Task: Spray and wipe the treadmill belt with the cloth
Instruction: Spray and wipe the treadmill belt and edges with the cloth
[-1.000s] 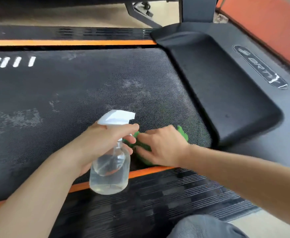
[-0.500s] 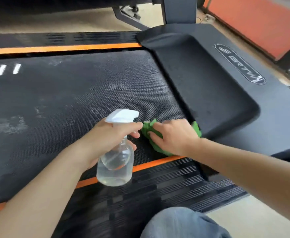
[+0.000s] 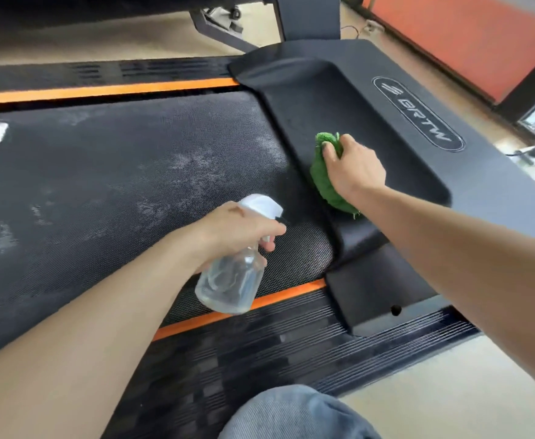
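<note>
A treadmill belt (image 3: 117, 185), black and finely textured, runs across the frame, mottled with pale grey smears and dusty patches that are thickest toward its middle and left. It lies between two orange edge strips (image 3: 101, 90), with white dashes just visible at the far left. A green cloth (image 3: 321, 172) sits bunched at the belt's right-hand end, on the sloped black motor cover (image 3: 370, 128), not on the belt itself. The right hand (image 3: 351, 167) holds the cloth, fingers curled over its upper fold, pressing it against the cover, apparently to wipe where belt and housing meet. The left hand (image 3: 237, 229) grips the neck of a clear spray bottle (image 3: 231, 277), a finger curled at the trigger beneath the white nozzle head, holding it tilted above the belt's near edge. That keeps the spray ready while the other hand wipes. The bottle appears partly filled with clear liquid. Judging by the marks left on the belt, much wiping remains. A knee in grey fabric (image 3: 291, 413) shows at the bottom edge, beside the ribbed side rail (image 3: 260, 350).
</note>
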